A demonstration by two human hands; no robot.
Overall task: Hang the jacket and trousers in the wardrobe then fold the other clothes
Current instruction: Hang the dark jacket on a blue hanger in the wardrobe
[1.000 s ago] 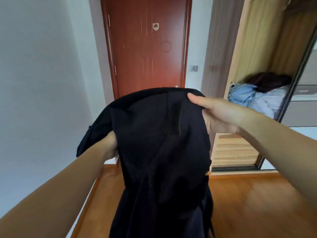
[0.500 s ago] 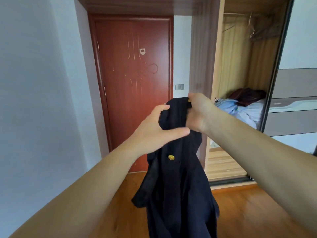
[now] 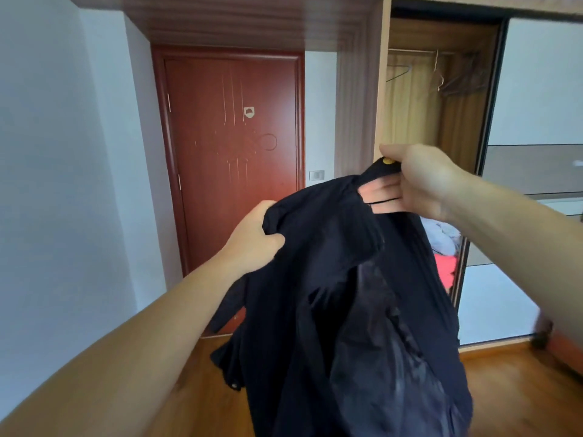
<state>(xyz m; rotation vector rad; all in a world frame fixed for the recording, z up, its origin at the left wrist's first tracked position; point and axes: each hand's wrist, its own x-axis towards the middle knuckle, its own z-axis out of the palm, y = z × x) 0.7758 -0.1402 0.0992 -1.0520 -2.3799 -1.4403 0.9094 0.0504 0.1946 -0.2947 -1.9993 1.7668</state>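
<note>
Fingers of the right hand curled under a top edge of the jacket, thumb clamped over it beside a yellow button; fingers of the left hand bunched around a fold of the same dark cloth lower and to the left, thumb pressed against it. Held up at chest height between both hands, out in front of the wardrobe and well apart from its rail, hanging down in loose folds past the bottom of the view, shinier lining turned outward on the right side.

Behind, white wall filling the left. Reddish-brown door closed at centre, under a dark wood-grain panel. Wardrobe open to the right, pale wooden interior, sliding door pushed to the far right. Wooden floor below, warm orange-brown.

Inside the wardrobe, low down and partly hidden by the jacket: pile of light clothes above something red. Up at the rail, a bare wire hanger on the left, more hangers bunched together further right. Small light switch on the wall strip between door and wardrobe. Small pale badge on the door, and a ring-shaped mark below it.
</note>
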